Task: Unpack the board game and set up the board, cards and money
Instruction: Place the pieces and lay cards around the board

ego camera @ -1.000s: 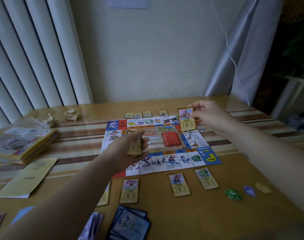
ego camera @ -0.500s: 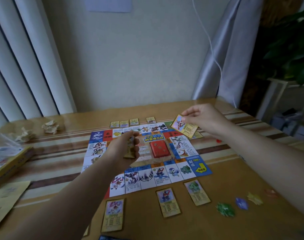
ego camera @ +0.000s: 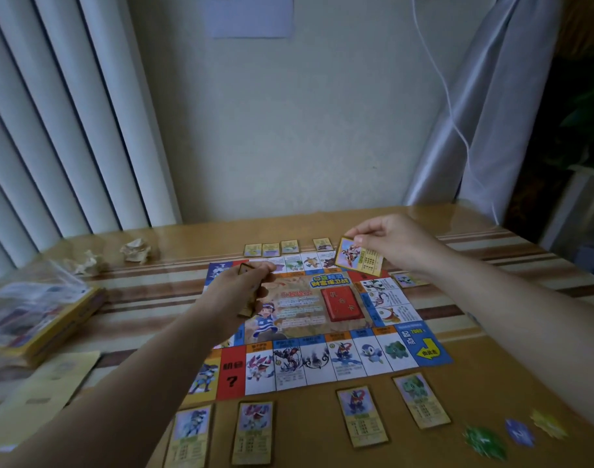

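The colourful game board (ego camera: pixel 322 319) lies flat on the table, a red card stack (ego camera: pixel 342 304) at its middle. My left hand (ego camera: pixel 234 295) hovers over the board's left part and grips a small stack of yellow cards (ego camera: pixel 246 292). My right hand (ego camera: pixel 390 241) pinches one yellow picture card (ego camera: pixel 358 261) above the board's far right corner. Several yellow cards lie along the near edge (ego camera: pixel 361 415) and several along the far edge (ego camera: pixel 272 249). One more card (ego camera: pixel 407 280) lies beside the right edge.
The yellow game box (ego camera: pixel 42 319) with a plastic bag sits at the left, a pale sheet (ego camera: pixel 42 396) in front of it. Crumpled paper balls (ego camera: pixel 135 249) lie at the far left. Green, blue and yellow tokens (ego camera: pixel 484 440) lie at the near right. A curtain hangs at right.
My view has tilted up and nearer to the board. My right hand has carried the single card slightly toward the far right corner and tilted it. My left hand keeps its stack.
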{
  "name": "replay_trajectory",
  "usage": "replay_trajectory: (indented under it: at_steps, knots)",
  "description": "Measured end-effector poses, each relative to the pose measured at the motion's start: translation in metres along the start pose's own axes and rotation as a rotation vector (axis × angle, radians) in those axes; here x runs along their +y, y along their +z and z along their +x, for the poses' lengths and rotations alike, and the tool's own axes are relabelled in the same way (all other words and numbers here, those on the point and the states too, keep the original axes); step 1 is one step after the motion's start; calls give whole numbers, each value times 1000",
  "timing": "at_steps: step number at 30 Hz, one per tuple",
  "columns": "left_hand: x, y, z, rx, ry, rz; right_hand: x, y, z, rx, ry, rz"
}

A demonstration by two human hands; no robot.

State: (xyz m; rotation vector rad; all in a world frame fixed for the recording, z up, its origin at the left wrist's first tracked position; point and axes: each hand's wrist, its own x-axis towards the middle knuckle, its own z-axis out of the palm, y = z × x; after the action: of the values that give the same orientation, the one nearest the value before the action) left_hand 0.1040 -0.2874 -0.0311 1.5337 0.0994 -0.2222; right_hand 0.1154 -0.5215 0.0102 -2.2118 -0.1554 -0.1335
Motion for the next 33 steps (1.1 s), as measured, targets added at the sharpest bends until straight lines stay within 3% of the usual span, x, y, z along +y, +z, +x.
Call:
replay_trajectory:
  at_steps: [4, 10, 13, 18, 23, 28, 33]
  knots:
    - [19, -22, -6, -133, 164, 375, -22, 16, 3, -72, -75, -5]
    - [27, -22, -11, -150, 274, 606, -47, 46, 3, -201, -184, 70]
    - [23, -22, -14, -170, 218, 502, -48, 57, 1, -206, -208, 98]
    - [32, -42, -12, 72, 149, 125, -56, 68, 9, -157, -121, 304]
    - [41, -66, -18, 116, 103, -55, -77, 87, 23, -164, -85, 419]
    - [35, -90, -15, 185, 151, 267, -97, 107, 40, -147, -155, 335]
    - [37, -103, -13, 201, 246, 326, -104, 119, 46, -236, -238, 173]
